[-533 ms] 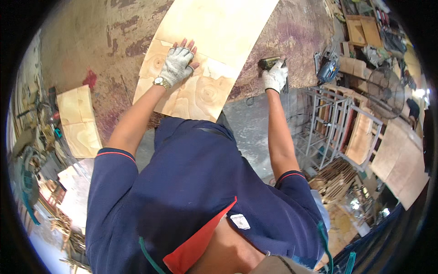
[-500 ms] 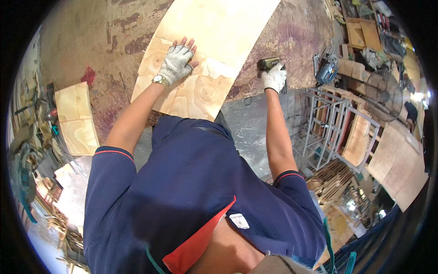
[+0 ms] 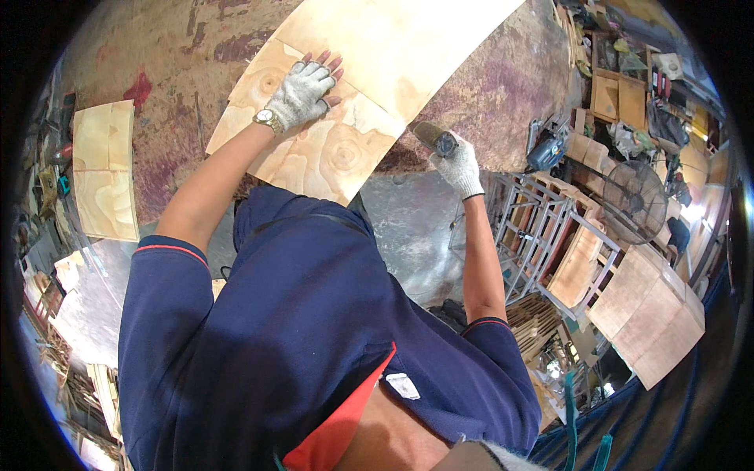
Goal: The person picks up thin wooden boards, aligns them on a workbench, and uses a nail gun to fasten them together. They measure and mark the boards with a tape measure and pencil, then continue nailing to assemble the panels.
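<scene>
I read the plywood sheet [image 3: 345, 86] as thin, stiff enough to lie flat yet likely to flex and slide on the stained workbench [image 3: 503, 94]; it lies directly under my left hand [image 3: 302, 94] and runs past the fingertips. Best hold is a flat palm near its close end. The left hand, gloved, presses down with fingers spread, arm extended. To its right, my right hand [image 3: 458, 163] is clenched around a dark power tool [image 3: 434, 139] at the sheet's edge, arm straight.
</scene>
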`<state>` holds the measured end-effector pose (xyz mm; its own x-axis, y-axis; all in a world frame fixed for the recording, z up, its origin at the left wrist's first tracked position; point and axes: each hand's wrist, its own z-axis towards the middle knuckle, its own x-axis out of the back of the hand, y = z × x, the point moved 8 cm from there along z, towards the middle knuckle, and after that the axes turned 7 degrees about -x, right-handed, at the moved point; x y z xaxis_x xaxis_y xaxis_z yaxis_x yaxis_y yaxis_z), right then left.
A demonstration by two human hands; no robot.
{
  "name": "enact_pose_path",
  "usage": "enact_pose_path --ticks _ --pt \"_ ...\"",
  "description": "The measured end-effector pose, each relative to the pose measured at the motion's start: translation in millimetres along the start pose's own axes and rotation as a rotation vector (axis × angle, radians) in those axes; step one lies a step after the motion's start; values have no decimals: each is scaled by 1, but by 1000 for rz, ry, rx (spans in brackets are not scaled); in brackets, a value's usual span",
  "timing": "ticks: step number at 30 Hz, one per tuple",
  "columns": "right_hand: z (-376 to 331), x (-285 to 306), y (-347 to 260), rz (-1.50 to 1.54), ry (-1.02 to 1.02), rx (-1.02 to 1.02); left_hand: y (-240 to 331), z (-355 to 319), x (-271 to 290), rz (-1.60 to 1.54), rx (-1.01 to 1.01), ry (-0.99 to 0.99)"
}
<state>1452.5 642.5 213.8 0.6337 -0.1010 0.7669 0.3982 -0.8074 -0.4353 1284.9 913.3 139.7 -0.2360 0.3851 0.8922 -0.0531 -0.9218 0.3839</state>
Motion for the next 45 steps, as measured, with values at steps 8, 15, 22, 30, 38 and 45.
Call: enact_pose_path --ticks 8,15,22,30,38,45 --pt "3 -2 -8 -94 -109 -31 0 0 0 -33 2 12" --pt "1 -2 -22 -224 -62 52 -1 -1 0 -57 -2 23" --pt "1 2 -28 -66 -58 -44 1 1 4 -41 -2 29" --pt "8 -7 -35 -101 -94 51 1 0 5 -54 1 30" --pt "11 -5 -56 -57 -77 37 0 -1 5 -63 5 31" --pt "19 -9 -69 -138 -114 -20 2 -1 8 -53 11 66"
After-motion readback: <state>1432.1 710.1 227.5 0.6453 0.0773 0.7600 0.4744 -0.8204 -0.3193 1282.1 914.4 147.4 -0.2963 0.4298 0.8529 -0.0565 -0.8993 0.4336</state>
